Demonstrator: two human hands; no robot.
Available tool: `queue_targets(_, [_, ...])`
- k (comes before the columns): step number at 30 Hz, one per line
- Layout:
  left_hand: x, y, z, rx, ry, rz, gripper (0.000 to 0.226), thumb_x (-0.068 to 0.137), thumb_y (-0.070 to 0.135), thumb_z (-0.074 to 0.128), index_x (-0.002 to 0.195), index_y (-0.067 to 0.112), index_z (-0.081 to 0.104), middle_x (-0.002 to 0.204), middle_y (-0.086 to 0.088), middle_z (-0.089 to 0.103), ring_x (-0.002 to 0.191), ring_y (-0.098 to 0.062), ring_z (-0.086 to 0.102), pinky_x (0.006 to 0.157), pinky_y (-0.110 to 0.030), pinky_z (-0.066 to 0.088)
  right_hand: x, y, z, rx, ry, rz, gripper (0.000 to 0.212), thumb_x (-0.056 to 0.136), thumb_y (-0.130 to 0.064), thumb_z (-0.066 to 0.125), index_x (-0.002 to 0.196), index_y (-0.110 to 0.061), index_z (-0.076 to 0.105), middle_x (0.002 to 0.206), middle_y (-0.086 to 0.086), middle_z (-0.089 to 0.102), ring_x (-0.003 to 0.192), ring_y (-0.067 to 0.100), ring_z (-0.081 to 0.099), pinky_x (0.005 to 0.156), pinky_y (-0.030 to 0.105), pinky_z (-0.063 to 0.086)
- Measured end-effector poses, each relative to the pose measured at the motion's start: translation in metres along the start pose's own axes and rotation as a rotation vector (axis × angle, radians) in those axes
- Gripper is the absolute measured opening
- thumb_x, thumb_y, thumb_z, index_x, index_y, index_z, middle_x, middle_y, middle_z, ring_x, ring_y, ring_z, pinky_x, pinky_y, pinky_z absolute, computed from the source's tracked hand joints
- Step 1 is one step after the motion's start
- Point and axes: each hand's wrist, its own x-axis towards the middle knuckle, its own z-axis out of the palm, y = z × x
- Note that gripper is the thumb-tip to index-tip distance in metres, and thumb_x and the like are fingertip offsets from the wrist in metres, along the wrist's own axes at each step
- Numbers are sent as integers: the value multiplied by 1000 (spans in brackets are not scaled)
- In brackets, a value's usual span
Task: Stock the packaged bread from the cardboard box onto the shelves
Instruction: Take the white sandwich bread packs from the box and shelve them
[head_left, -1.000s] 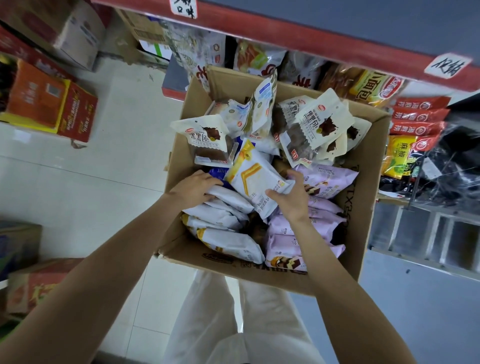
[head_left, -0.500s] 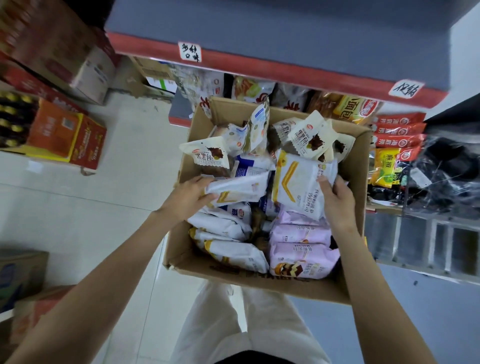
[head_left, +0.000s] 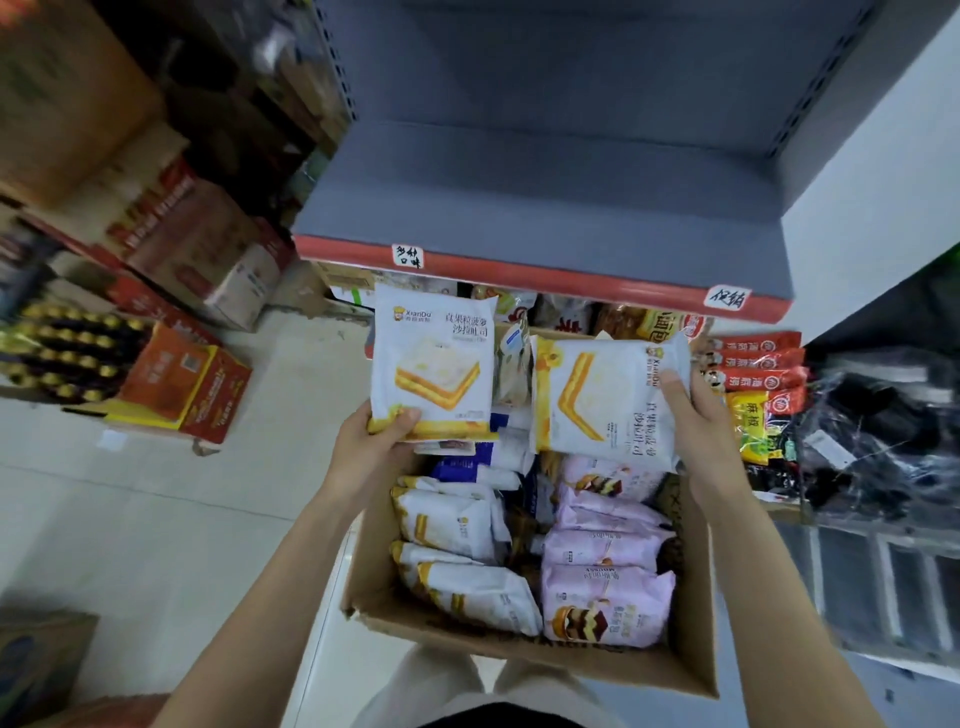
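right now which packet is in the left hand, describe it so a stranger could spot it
Start at the open cardboard box below the grey shelf. Above its far left corner, the left hand grips a white sandwich-bread packet by its bottom edge. Unlike the matching packet in the right hand, it stands upright, print readable.

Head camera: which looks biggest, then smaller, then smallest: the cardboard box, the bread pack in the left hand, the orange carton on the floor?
1. cardboard box
2. orange carton and bread pack: they look alike; the pack is nearer, so unsure.
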Motion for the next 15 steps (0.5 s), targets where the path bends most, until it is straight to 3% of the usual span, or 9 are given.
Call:
queue_targets(4, [4, 17, 0, -11, -41, 40, 42, 83, 1, 63, 119, 20, 52, 106, 6, 69, 91, -10, 68, 66, -22, 56, 8, -14, -7, -97, -20, -67, 17, 91, -49, 48, 98, -46, 64, 118, 3, 62, 107, 22, 61, 92, 51, 50])
queue_targets(8, [12, 34, 2, 8, -130, 88, 57, 77, 8, 68, 129, 17, 49, 117, 1, 67, 104, -17, 65, 74, -25, 56, 14, -32, -5, -81, -54, -97, 17, 96, -26, 50, 113, -25, 52, 114, 5, 63, 98, 20, 63, 70, 33, 53])
queue_targets(12, [30, 45, -1, 8, -188, 90, 78, 71, 12, 78, 139, 19, 40, 129, -1, 60, 113, -19, 62, 80, -28, 56, 16, -38, -1, -90, -100, -49, 18, 93, -14, 55, 109, -18, 49, 114, 4, 62, 104, 21, 61, 80, 37, 53])
queue_targets(15, [44, 53, -1, 31, -176, 106, 74, 73, 11, 76, 138, 22, 42, 128, 1, 59, 115, -18, 60, 84, -28, 53, 14, -38, 8, -187, -70, -98, 9, 93, -11, 54, 101, -13, 58, 104, 12, 67, 91, 24, 65, 72, 38, 55])
